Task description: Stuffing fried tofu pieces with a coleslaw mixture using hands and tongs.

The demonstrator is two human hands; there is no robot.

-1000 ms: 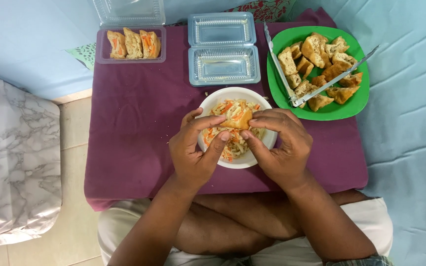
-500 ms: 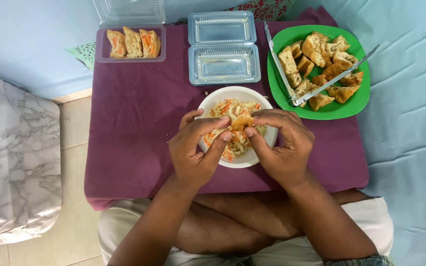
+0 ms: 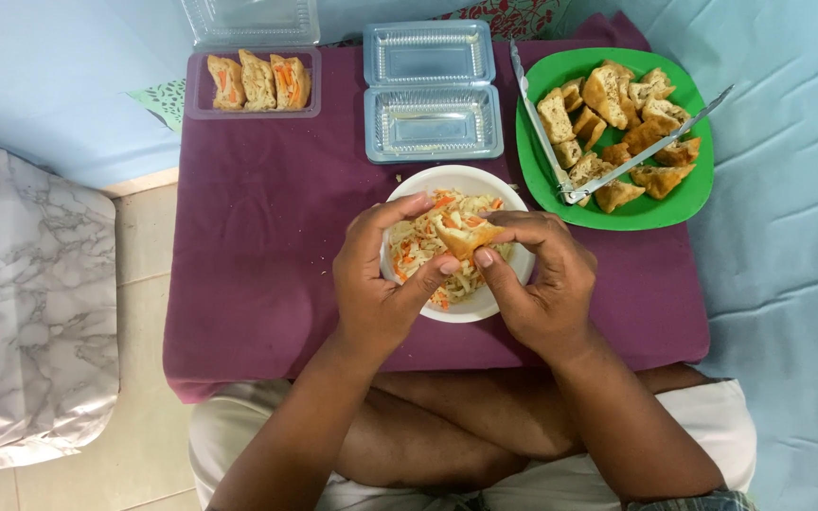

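Over the round white bowl [image 3: 513, 274] of shredded vegetables, left hand [image 3: 376, 284] and right hand [image 3: 546, 284] pinched a golden fried tofu pocket [image 3: 464, 237], apparently mid-stuffing, calling for gentle pressing.

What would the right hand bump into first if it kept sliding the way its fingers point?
The right hand points toward the left hand. First it would press the fried tofu piece both hands pinch over the white bowl, then the left fingers. Height above the bowl is unclear.
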